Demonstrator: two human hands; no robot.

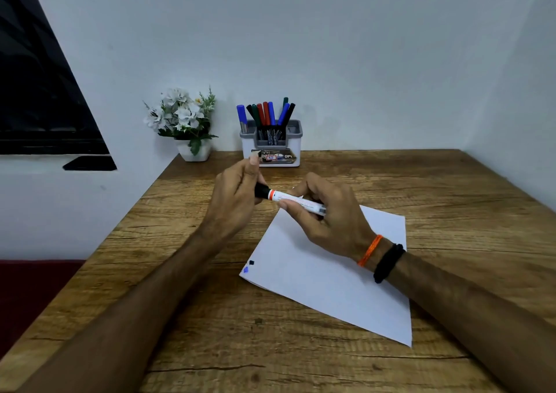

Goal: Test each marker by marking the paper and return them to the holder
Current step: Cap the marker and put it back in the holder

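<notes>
A white marker (293, 200) with an orange ring and a black cap lies level between my two hands above the paper's far corner. My left hand (233, 200) grips the black cap end. My right hand (328, 215) is closed around the white barrel. The white paper (328, 278) lies slanted on the wooden table and carries a black dot and a blue dot near its left corner. The white-and-grey holder (272, 143) stands against the wall with several blue, red, green and black markers upright in it.
A white pot of artificial white flowers (185, 125) stands left of the holder at the table's back corner. The wooden table (210, 332) ends in an edge on the left, with a dark red seat below. A wall closes the right side.
</notes>
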